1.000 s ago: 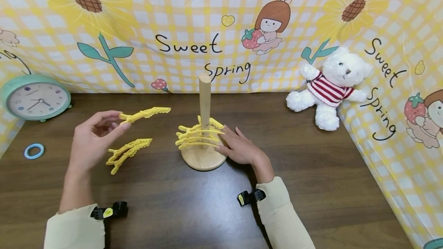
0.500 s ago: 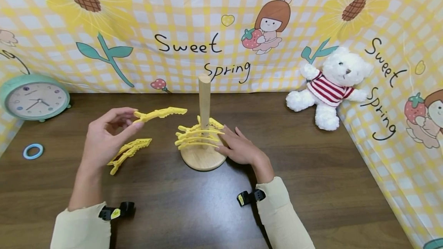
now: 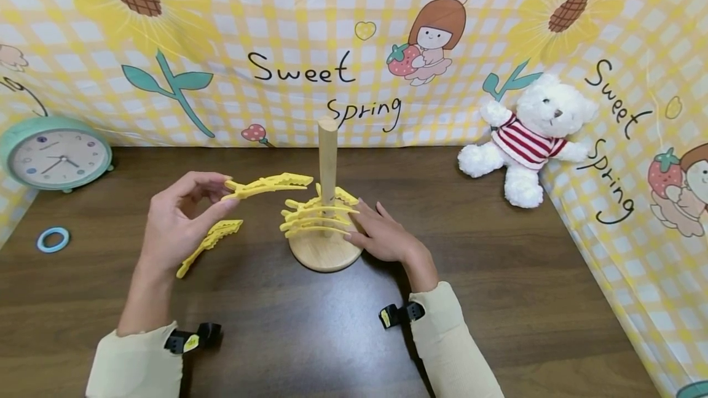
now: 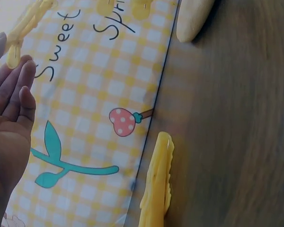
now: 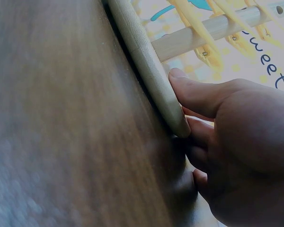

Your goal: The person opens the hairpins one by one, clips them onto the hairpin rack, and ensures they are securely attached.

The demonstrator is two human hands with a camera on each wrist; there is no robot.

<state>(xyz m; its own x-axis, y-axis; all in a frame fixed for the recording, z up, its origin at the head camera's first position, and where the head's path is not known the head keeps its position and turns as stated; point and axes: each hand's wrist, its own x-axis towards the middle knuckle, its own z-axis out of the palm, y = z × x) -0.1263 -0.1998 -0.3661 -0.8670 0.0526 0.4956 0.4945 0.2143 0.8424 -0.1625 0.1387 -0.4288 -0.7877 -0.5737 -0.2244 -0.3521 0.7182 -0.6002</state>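
My left hand [image 3: 178,220] pinches a yellow alligator hair clip [image 3: 271,185] by its handle end, between thumb and fingers. The clip's two prongs stand a little apart, and their tips are just left of the wooden stand's post [image 3: 327,155]. Several yellow hair clips [image 3: 310,221] sit around the lower post, above the round wooden base [image 3: 326,258]. My right hand [image 3: 387,235] holds the base's right edge; the right wrist view shows the thumb [image 5: 194,92] on top of the rim and fingers curled at its side. Another yellow clip [image 3: 216,238] lies on the table, partly behind my left hand.
A light blue ring [image 3: 53,240] lies on the wooden table at the left, below a green alarm clock [image 3: 61,155]. A white teddy bear [image 3: 525,140] in a striped shirt sits at the back right. A yellow checked cloth [image 3: 298,17] stands behind and at the right.
My left hand has moved right with the hair clip, bringing it up to the post. The clip's prongs have parted. My right hand has stayed at the base.
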